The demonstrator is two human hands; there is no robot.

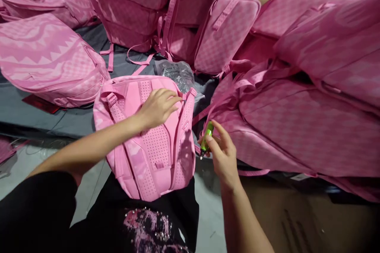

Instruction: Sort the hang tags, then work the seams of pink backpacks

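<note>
A pink backpack (pixel 158 142) rests on my lap, its dotted back panel and shoulder straps facing up. My left hand (pixel 160 106) lies over the upper back panel, its fingertips closed on the backpack's edge by the top of the right-hand strap (pixel 185 126). Just right of the bag, my right hand (pixel 222 152) grips a short green tool (pixel 207 137) between thumb and fingers. This tool has a black lower end and a small pale tip pointing down, apart from the bag. Whether it is a marker or a lighter I cannot tell.
Pink checkered backpacks (pixel 308 122) are heaped at the right, with several more (pixel 127 19) across the back. Another patterned backpack (pixel 50 59) lies at the left on a dark cloth (pixel 18 106). Behind my bag sits a crumpled clear plastic bag (pixel 176 73).
</note>
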